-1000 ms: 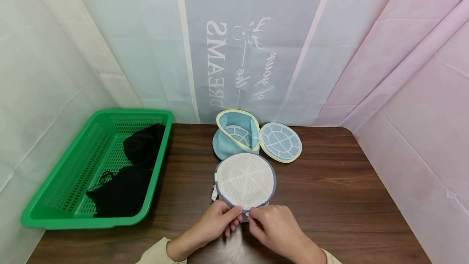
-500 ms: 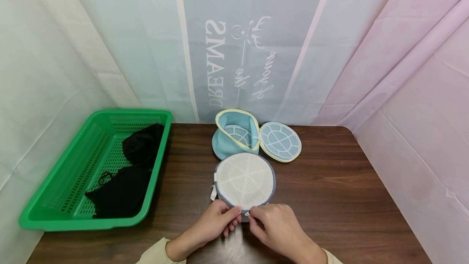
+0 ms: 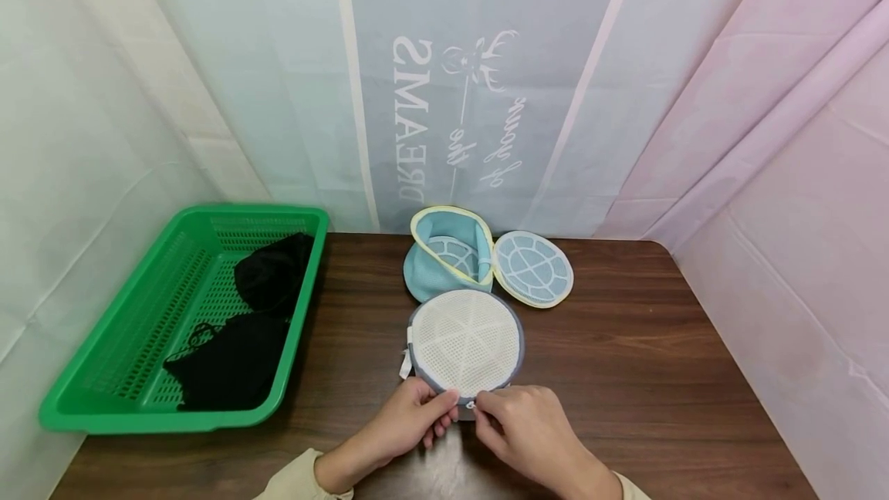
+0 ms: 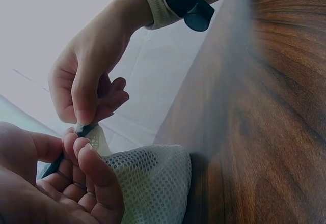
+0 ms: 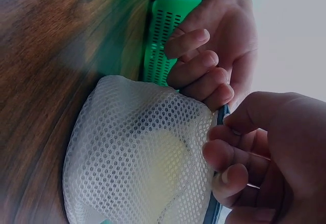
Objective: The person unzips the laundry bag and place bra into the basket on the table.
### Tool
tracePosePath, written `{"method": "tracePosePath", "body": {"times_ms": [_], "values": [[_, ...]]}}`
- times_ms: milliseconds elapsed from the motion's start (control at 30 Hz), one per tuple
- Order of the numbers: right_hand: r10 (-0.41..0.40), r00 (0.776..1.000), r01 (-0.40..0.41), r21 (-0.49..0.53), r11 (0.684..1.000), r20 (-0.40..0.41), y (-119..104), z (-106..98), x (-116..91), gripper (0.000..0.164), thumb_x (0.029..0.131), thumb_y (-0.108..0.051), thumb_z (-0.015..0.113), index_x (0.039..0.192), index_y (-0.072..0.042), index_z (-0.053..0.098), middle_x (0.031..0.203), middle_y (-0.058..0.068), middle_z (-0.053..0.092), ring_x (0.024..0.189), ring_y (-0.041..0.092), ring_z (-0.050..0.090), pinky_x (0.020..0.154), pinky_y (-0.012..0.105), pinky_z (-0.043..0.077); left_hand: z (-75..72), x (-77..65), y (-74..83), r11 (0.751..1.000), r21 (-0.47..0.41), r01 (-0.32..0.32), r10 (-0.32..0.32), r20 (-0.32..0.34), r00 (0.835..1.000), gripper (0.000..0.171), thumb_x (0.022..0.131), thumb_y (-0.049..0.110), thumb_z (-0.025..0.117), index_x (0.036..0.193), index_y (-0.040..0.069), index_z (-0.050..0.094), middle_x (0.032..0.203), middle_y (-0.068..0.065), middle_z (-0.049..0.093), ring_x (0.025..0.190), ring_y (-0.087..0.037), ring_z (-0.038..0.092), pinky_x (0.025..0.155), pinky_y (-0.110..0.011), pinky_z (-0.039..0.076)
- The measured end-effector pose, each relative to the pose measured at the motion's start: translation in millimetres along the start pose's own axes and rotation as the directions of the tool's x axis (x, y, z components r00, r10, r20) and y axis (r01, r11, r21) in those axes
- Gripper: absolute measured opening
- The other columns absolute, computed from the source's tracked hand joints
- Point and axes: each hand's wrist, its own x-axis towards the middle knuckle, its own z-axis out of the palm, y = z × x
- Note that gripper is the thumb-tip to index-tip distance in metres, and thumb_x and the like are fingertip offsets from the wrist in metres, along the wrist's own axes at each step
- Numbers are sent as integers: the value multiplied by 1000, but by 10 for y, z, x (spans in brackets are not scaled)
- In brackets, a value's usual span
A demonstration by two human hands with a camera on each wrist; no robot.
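The white mesh bag (image 3: 467, 339) is held by its dark rim (image 3: 522, 349) in the left grip (image 3: 406, 420); its zipper pull (image 3: 471, 405) is pinched by the right grip (image 3: 528, 430).

Before you on the counter (image 3: 625, 376) sits one bag (image 3: 465, 343), a second bag (image 3: 439, 275) behind; left, a basket (image 3: 174, 422) holds probably two pouches (image 3: 232, 369).

And here we have our white mesh bag (image 3: 464, 344), round top facing us, grey-blue trim circling it, white tag (image 3: 406, 365) dangling basket-side, sitting right of the green basket (image 3: 160, 421)
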Motion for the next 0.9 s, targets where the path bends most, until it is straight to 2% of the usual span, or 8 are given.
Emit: {"method": "tracePosePath", "body": {"times_ms": [267,567,900], "values": [[12,999,-14,-38,999,-40,80,-53,-49,43,71,-12,75,61,-30,38,58,-23,23,51,-9,20,47,11,16,2,1,3,1000,9,15,-15,-3,1000,43,105,20,57,87,-18,63,63,2,55,52,-6,48,43,-18,42],[61,998,-63,-51,997,-25,132,-107,-84,45,74,-12,74,60,-31,35,58,-24,20,51,-9,17,46,11,14,-1,-1,-12,1000,0,23,-23,-10,1000,43,105,20,58,89,-20,62,64,2,56,53,-6,48,43,-18,42],[73,994,-80,-99,992,-77,218,-162,-106,42,75,-13,70,61,-30,35,60,-23,18,53,-9,16,46,12,13,-6,-4,-14,999,-3,33,-33,-17,999,43,105,20,58,88,-20,62,64,2,56,53,-6,48,43,-18,42]]}}
